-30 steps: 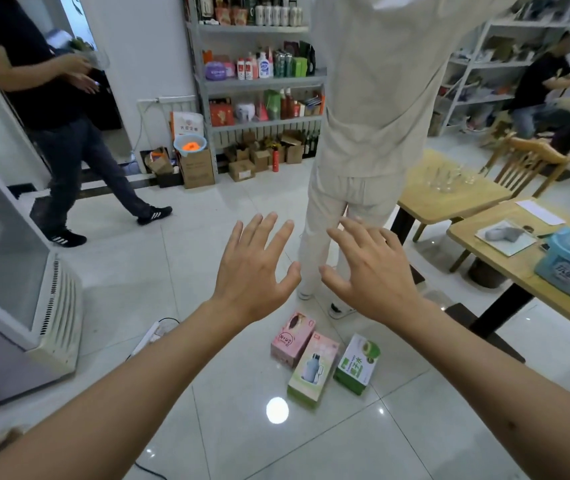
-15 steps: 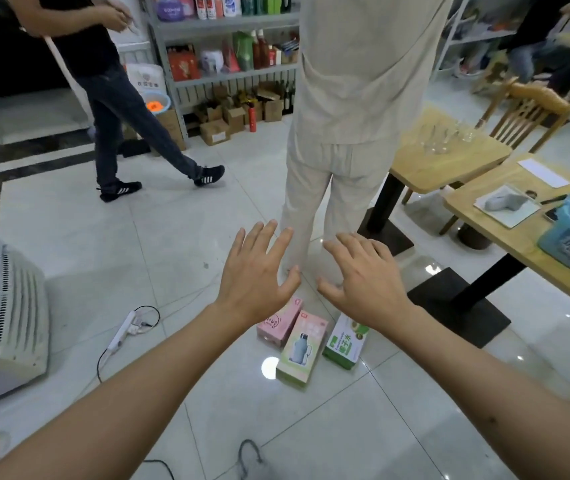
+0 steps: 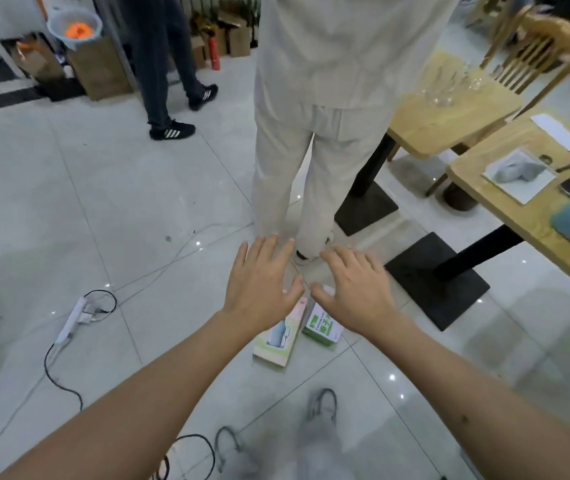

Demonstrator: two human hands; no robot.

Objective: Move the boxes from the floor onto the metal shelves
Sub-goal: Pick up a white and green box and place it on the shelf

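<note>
Head view showed the left hand (image 3: 262, 289) and right hand (image 3: 354, 294) stretched forward side by side, fingers spread and holding nothing. Beneath them on the tiled floor (image 3: 138, 202) lay the boxes: a pale green box (image 3: 274, 344) under the left wrist, with a green-and-white box (image 3: 321, 329) just right of it, below the right hand.

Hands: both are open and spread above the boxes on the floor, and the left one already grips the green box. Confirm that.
Not quite. The head view shows the left hand gripping nothing; like the right hand, it is open above the boxes, and the green box lies untouched on the floor.
</note>
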